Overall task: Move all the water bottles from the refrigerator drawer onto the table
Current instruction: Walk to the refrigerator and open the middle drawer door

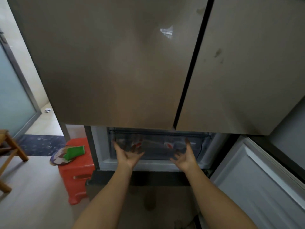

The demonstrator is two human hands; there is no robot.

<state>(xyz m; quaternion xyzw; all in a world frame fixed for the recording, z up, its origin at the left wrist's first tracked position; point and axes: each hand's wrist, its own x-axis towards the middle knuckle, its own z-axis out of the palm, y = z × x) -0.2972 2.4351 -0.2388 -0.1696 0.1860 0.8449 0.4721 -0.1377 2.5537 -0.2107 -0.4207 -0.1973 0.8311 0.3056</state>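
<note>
A clear plastic refrigerator drawer point(158, 155) sits in the open lower compartment beneath two closed upper doors. Through its front wall I make out water bottles point(166, 145) lying on their sides, with red and white labels, blurred by the plastic. My left hand point(127, 153) is palm up at the drawer's left front, fingers spread and reaching under its wall. My right hand point(185, 156) is palm up at the right front, fingers loosely bent against the drawer. Neither hand holds a bottle. The table is out of view.
The lower right fridge door point(257, 179) stands swung open at my right. A red plastic stool point(76, 169) with a green item and a patterned fan on it stands left of the fridge. A wooden stool point(9, 151) is at far left.
</note>
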